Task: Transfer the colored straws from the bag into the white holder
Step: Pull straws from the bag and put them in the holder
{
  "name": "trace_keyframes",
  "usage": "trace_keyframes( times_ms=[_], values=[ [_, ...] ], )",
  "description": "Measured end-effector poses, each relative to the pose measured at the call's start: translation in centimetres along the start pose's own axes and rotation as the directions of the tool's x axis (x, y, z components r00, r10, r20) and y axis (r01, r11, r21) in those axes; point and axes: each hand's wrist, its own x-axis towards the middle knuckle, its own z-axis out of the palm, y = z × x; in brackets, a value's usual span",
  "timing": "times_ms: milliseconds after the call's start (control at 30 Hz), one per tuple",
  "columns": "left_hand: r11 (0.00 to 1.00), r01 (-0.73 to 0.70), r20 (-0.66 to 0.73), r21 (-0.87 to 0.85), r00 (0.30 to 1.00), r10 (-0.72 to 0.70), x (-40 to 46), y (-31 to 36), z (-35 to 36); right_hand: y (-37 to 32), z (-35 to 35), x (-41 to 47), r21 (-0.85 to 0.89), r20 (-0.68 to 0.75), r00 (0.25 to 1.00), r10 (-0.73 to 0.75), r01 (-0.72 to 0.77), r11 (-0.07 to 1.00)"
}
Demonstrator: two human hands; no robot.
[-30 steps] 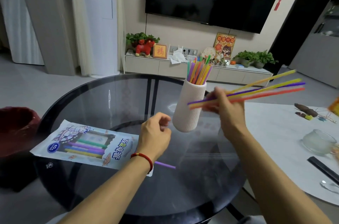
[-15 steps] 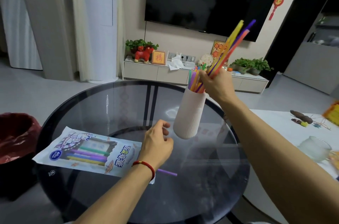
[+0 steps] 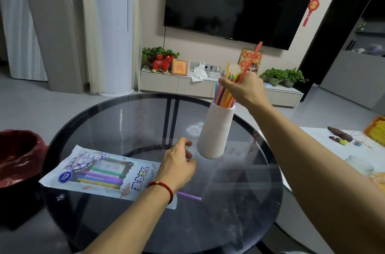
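Round dark glass table point(image 3: 129, 120) with black rim carries a printed straw bag point(image 3: 100, 172) lying flat, one loose purple straw point(image 3: 190, 196), and the upright white ribbed holder point(image 3: 215, 131).

Round glass table point(image 3: 133, 120) fills lower frame. White ribbed holder point(image 3: 215, 133) stands right of centre, packed with colored straws point(image 3: 224, 95). Right hand point(image 3: 242, 89) above its mouth, fingers curled round straw tops; one red straw point(image 3: 253, 57) sticks up higher. Left hand point(image 3: 179, 164) at centre, loosely curled, over the bag's right end. Straw bag point(image 3: 100, 174) lies flat at lower left. Purple straw point(image 3: 189, 196) on the glass beside the left wrist.
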Motion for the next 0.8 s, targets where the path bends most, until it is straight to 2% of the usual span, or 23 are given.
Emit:
trace_keyframes(
  times_ms=[167,233,333,433,500,567,633,700,733,800],
  values=[
    [1.0,0.001,-0.011,0.009,1.0,-0.001,0.1,-0.5,-0.5,0.2,-0.1,0.4,0.078,-0.011,1.0,0.012,-0.011,0.997],
    [1.0,-0.004,-0.014,0.022,1.0,0.004,0.2,-0.6,-0.6,0.4,0.1,0.6,0.005,-0.038,0.998,-0.054,0.054,0.999],
    [0.997,-0.029,-0.016,0.075,0.999,0.03,0.4,-0.8,-0.9,1.1,0.7,0.1,-0.108,-0.12,0.96,-0.253,0.241,0.965],
    [0.986,-0.086,-0.007,0.142,0.996,0.088,0.3,-1.1,-1.4,2.1,1.7,-0.7,-0.321,0.038,0.932,-0.362,0.354,0.878],
    [0.958,-0.16,0.051,0.237,0.987,0.152,0.2,-1.4,-2.3,2.6,2.2,-1.5,-0.318,0.105,0.919,-0.38,0.393,0.863],
    [0.898,-0.242,0.184,0.367,0.965,0.185,0.0,-2.2,-3.6,2.6,2.1,-2.1,-0.224,0.038,0.905,-0.423,0.42,0.879],
    [0.839,-0.274,0.374,0.469,0.923,0.092,-0.4,-3.4,-5.4,2.8,1.7,-3.2,-0.205,-0.106,0.846,-0.522,0.495,0.844],
    [0.715,-0.314,0.516,0.625,0.853,-0.076,-0.7,-4.9,-6.8,3.6,1.9,-5.1,-0.206,-0.196,0.754,-0.627,0.593,0.778],
    [0.637,-0.342,0.551,0.691,0.819,-0.159,-0.9,-5.8,-7.3,4.3,2.5,-6.5,-0.173,-0.169,0.745,-0.646,0.622,0.763],
    [0.539,-0.387,0.579,0.748,0.778,-0.244,-1.0,-6.6,-7.7,6.2,4.2,-9.6,-0.115,0.024,0.799,-0.601,0.599,0.792]
  ],
)
